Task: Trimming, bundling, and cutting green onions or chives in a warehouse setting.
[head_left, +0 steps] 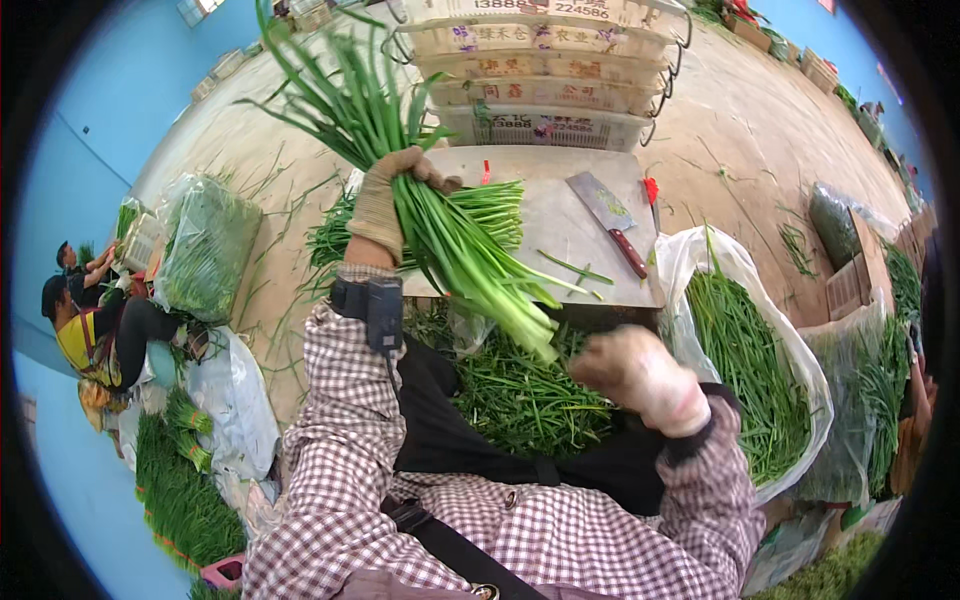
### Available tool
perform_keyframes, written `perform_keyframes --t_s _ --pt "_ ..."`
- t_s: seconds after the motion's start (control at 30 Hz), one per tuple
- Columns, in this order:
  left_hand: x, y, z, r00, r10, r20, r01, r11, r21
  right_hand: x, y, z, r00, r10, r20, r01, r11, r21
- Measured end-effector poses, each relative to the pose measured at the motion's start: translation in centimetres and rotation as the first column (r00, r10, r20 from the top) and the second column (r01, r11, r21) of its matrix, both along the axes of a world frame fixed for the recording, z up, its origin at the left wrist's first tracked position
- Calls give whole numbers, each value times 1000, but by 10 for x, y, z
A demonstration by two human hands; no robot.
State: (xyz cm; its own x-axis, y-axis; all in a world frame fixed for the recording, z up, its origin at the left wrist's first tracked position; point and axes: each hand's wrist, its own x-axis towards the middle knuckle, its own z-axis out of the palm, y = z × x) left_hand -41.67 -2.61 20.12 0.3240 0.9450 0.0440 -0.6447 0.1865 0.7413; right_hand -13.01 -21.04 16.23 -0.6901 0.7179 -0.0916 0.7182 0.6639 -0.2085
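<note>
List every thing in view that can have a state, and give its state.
Held greens: bunched, tilted, leaf ends fanned out
Left hand: gloved, closed around the bunch
Right hand: blurred, grip unclear
Greens on the tabletop: lying down, partly hidden
Cleaver: lying flat, unheld
Pale plastic crates: stacked
White plastic bag: open, holding greens

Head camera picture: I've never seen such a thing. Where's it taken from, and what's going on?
No machine at work here, just a person's two hands. A wide camera worn on the head looks down at them, which is why straight edges bend near the rim. The gloved left hand grips a bunch of long green leaves. The right hand is blurred, near the bunch's pale lower ends; whether it holds anything I can't tell. On the table lie more greens and a wide-bladed knife.
</note>
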Motion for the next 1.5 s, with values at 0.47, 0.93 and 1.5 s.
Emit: perform_keyframes --t_s 0.47,0.93,1.5 --pt "38 1 9 996 -73 57 83 979 -189 -37 44 14 986 -152 -68 162 778 607" --pt "5 48 -17 984 0 178 57 949 -312 9 -43 -97 855 44 517 279 802 -529" --pt "-41 36 7 955 263 -136 -276 957 -92 33 41 -138 834 -347 -429 182 907 -379"
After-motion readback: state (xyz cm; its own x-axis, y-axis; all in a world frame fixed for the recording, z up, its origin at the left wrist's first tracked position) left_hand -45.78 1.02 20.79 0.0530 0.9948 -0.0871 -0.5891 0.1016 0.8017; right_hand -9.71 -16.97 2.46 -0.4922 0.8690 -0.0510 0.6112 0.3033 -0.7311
